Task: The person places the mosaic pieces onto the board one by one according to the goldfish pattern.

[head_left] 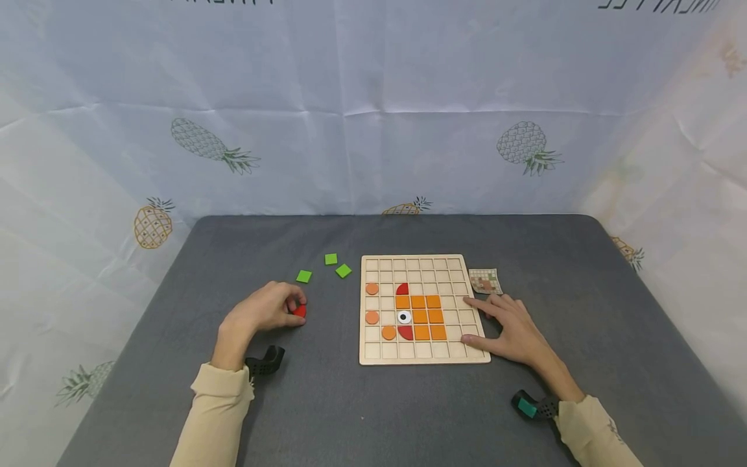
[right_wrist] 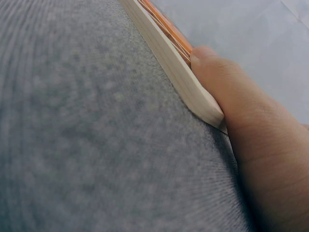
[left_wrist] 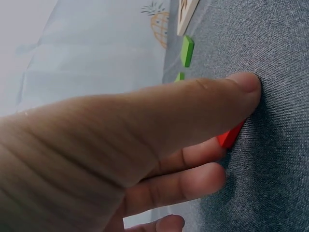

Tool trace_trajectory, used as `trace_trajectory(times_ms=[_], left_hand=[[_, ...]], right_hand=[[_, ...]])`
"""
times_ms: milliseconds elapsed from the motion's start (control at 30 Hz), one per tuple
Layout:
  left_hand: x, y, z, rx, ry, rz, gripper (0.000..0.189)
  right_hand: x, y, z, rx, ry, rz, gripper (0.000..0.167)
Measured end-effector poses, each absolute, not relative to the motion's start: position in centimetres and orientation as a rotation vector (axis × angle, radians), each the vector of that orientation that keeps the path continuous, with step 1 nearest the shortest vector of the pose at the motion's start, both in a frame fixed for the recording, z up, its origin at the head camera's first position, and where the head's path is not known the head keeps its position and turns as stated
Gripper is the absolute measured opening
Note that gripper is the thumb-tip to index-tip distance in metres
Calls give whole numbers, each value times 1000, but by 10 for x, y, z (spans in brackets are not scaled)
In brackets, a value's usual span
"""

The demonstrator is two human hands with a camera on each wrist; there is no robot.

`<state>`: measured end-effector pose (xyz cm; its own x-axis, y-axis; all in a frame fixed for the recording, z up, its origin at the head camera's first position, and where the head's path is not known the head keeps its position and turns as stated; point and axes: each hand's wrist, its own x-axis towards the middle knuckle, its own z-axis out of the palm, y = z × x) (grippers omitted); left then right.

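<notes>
My left hand [head_left: 268,307] is at the table's left side, its thumb and fingers pinching a small red piece [head_left: 300,311] low over the cloth. In the left wrist view the thumb hides most of that red piece [left_wrist: 231,136]. A wooden grid board [head_left: 378,355] lies right of it. My right hand [head_left: 506,327] rests on the board's right edge, thumb and fingers extended over the rim. Orange squares [head_left: 418,316], red quarter-circles [head_left: 405,332], orange discs [head_left: 372,317] and a white eye piece [head_left: 404,317] sit in the grid cells.
Several green squares [head_left: 343,271] lie loose on the grey cloth beyond my left hand. A small pattern card [head_left: 486,281] is beside the board's upper right edge. The grey table [head_left: 327,415] ends at a hanging pineapple-print sheet [head_left: 362,162].
</notes>
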<state>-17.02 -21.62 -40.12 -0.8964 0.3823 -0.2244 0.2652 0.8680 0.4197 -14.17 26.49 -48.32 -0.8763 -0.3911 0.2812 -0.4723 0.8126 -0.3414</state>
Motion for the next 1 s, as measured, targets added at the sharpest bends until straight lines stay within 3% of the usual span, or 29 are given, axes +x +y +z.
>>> trace_trajectory(times_ms=[433,1000], left_hand=[[-172,-214,-401,502,2734,545,20],[-175,-215,-408,503,2739,566,25]], right_hand=[[-141,265,-482,669,-2810,587,79],[-142,265,-484,683,-2791,593,78]])
